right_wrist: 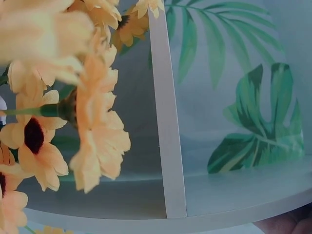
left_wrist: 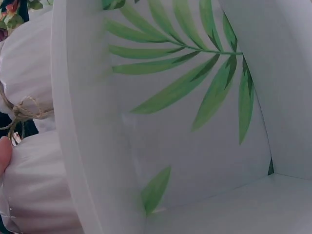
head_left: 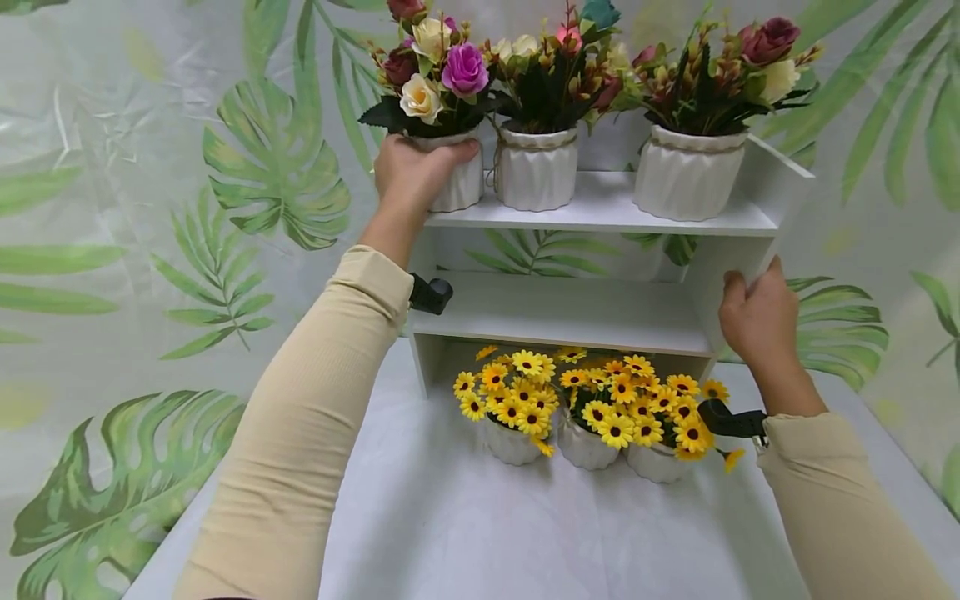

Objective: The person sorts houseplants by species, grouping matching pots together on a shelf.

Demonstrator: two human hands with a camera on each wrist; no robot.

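Note:
My left hand [head_left: 420, 171] grips the leftmost white ribbed pot [head_left: 461, 179] on the top board, thumb across its front. Purple, cream and dark red artificial roses [head_left: 442, 71] fill that pot. Beside it stand a middle pot [head_left: 537, 171] and a right pot [head_left: 690, 179], both with twine round the rim. My right hand [head_left: 765, 321] holds the right side panel of the white shelf [head_left: 570, 312] at its front edge; some of its fingers are hidden. In the left wrist view, only a fingertip [left_wrist: 4, 153] shows against a pot [left_wrist: 39, 185].
Below the shelf, several yellow daisy-like flowers [head_left: 525, 400] fill white pots [head_left: 588, 446] on the white-covered table [head_left: 480, 533]. Some blooms [right_wrist: 97, 141] hang close to the right wrist camera. A leaf-patterned backdrop [head_left: 277, 167] stands behind.

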